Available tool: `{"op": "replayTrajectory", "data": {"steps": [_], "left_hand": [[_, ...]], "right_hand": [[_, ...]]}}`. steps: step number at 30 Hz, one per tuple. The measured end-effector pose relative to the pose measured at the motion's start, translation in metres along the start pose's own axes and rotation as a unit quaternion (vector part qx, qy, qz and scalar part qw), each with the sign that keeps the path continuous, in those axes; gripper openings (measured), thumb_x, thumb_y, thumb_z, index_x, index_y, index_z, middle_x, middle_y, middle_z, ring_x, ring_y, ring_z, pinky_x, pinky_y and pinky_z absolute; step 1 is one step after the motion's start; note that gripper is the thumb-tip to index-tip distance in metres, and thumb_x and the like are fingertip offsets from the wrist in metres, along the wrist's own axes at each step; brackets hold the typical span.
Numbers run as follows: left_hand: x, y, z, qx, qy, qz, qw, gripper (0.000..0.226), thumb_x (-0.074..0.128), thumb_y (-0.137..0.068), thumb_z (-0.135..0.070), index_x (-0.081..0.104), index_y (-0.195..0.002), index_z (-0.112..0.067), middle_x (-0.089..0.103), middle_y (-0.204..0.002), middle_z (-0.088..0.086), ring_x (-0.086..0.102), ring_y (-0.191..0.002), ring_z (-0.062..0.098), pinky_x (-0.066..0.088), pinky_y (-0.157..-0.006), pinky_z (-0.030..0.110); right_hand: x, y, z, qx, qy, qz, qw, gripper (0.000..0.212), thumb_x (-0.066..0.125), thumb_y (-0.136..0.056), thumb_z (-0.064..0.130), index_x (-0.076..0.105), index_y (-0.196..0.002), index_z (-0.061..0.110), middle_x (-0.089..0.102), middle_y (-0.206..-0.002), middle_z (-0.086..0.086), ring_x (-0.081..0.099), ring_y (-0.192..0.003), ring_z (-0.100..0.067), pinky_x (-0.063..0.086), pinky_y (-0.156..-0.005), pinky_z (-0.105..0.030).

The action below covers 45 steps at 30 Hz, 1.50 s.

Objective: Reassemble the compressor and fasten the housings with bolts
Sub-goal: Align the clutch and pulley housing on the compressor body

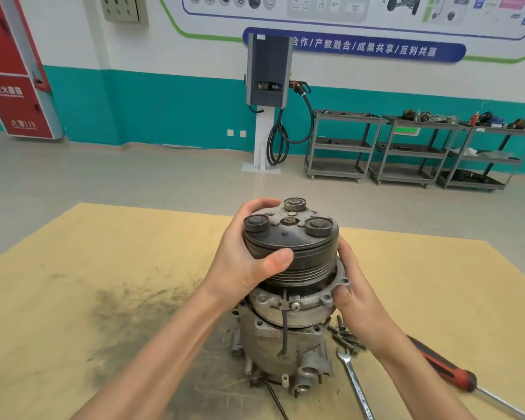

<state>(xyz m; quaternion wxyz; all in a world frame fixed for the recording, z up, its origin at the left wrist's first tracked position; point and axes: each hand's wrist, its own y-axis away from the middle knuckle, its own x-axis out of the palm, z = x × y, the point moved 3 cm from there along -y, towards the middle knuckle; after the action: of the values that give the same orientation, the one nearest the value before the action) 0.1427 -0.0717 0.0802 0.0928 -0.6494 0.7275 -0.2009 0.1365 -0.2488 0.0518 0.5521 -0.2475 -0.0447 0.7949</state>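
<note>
Compressor [285, 338] stands upright at the near middle of the tan mat [103, 268], pulley end up. Left hand [249, 262] is wrapped around the grooved pulley [297, 262], thumb across the near face, fingers curled over the far rim. Right hand [350, 286] clasps the right edge of the front housing [300, 307], thumb pressed by a bolt ear.

Risks, as I judge them: the front housing looks slightly canted on the body, so it may seat crooked if its ears miss the holes below. The black wire [284, 328] hanging down the near side could get pinched in the joint. The body stands on a narrow end; a hard twist could tip it.

Around: loose bolts [344, 336] lie just right of the body, partly under the right wrist. Spanner [353, 383] beside them, red-handled screwdriver [446, 366] farther right. 3 grey carts [419, 147] stand far off by the wall. Nothing blocks the hands.
</note>
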Motion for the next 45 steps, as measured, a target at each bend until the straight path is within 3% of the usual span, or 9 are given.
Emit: {"op": "replayTrajectory", "data": {"steps": [5,12,18,24,31,36,40,43,45], "left_hand": [[-0.001,-0.002,0.004,0.005,-0.026,0.019,0.999,0.104,0.088,-0.052,-0.064,0.047,-0.131,-0.011,0.066,-0.122,0.017,0.066,-0.110,0.034,0.055,-0.092,0.046],[-0.004,-0.002,0.006,0.019,-0.044,0.025,0.999,0.098,0.088,-0.053,-0.062,0.049,-0.129,-0.014,0.064,-0.123,0.012,0.066,-0.110,0.029,0.054,-0.089,0.039],[-0.003,-0.002,0.010,0.045,-0.082,0.043,0.995,0.083,0.081,-0.054,-0.032,0.048,-0.129,-0.016,0.064,-0.123,0.012,0.067,-0.110,0.029,0.054,-0.089,0.036],[-0.003,-0.001,0.008,0.051,-0.086,0.049,0.994,0.081,0.081,-0.053,-0.034,0.049,-0.126,-0.019,0.063,-0.124,0.010,0.067,-0.109,0.028,0.054,-0.088,0.037],[-0.004,-0.001,0.009,0.032,-0.060,0.047,0.997,0.092,0.088,-0.054,-0.058,0.049,-0.127,-0.018,0.065,-0.120,0.004,0.068,-0.107,0.026,0.054,-0.083,0.032],[-0.004,-0.002,0.010,0.035,-0.047,0.050,0.997,0.095,0.086,-0.054,-0.064,0.048,-0.128,-0.017,0.065,-0.121,0.006,0.068,-0.107,0.026,0.054,-0.083,0.030],[-0.004,0.000,0.012,0.052,-0.027,0.047,0.997,0.096,0.086,-0.057,-0.062,0.047,-0.129,-0.013,0.064,-0.122,0.008,0.067,-0.110,0.028,0.053,-0.086,0.031],[-0.005,0.001,0.012,0.062,-0.024,0.051,0.997,0.097,0.086,-0.057,-0.063,0.046,-0.129,-0.012,0.062,-0.124,0.014,0.065,-0.112,0.030,0.052,-0.089,0.035],[-0.005,0.002,0.011,0.070,-0.031,0.056,0.996,0.098,0.086,-0.057,-0.063,0.045,-0.130,-0.012,0.061,-0.125,0.009,0.064,-0.113,0.028,0.051,-0.092,0.033]], "right_hand": [[0.002,0.000,-0.006,-0.019,-0.009,0.005,1.000,0.121,0.054,-0.065,0.086,0.004,-0.155,0.022,0.038,-0.150,0.024,0.034,-0.143,-0.010,0.025,-0.116,-0.058],[0.004,-0.006,-0.012,-0.050,0.042,0.004,0.998,0.123,0.043,-0.064,0.092,-0.001,-0.156,0.023,0.018,-0.162,0.013,0.014,-0.151,-0.019,0.002,-0.115,-0.068],[0.001,-0.007,-0.021,-0.066,0.092,-0.003,0.994,0.105,0.034,-0.066,0.094,-0.001,-0.151,0.042,0.015,-0.161,0.018,0.013,-0.151,-0.019,0.002,-0.113,-0.071],[0.000,-0.010,-0.022,-0.088,0.109,-0.010,0.990,0.113,0.028,-0.067,0.094,-0.003,-0.153,0.027,0.015,-0.156,0.032,0.016,-0.150,-0.018,0.004,-0.113,-0.071],[0.002,-0.011,-0.022,-0.088,0.100,-0.013,0.991,0.113,0.028,-0.065,0.095,-0.004,-0.151,0.029,0.013,-0.156,0.032,0.017,-0.150,-0.019,0.004,-0.115,-0.069],[0.000,-0.013,-0.022,-0.098,0.142,-0.012,0.985,0.115,0.022,-0.065,0.095,-0.004,-0.151,0.024,0.009,-0.154,0.037,0.010,-0.147,0.001,-0.003,-0.116,-0.066],[-0.001,-0.014,-0.023,-0.120,0.189,-0.019,0.974,0.127,0.016,-0.066,0.095,0.002,-0.153,0.004,0.001,-0.151,0.044,0.004,-0.145,0.008,-0.008,-0.117,-0.062],[-0.002,-0.014,-0.023,-0.125,0.197,-0.028,0.972,0.117,0.017,-0.070,0.093,0.000,-0.153,0.011,0.000,-0.156,0.036,0.005,-0.148,0.003,-0.004,-0.117,-0.064],[-0.002,-0.014,-0.026,-0.132,0.193,-0.040,0.971,0.110,0.018,-0.073,0.091,-0.004,-0.153,0.019,0.005,-0.162,0.016,0.007,-0.150,-0.006,-0.001,-0.115,-0.068]]}}
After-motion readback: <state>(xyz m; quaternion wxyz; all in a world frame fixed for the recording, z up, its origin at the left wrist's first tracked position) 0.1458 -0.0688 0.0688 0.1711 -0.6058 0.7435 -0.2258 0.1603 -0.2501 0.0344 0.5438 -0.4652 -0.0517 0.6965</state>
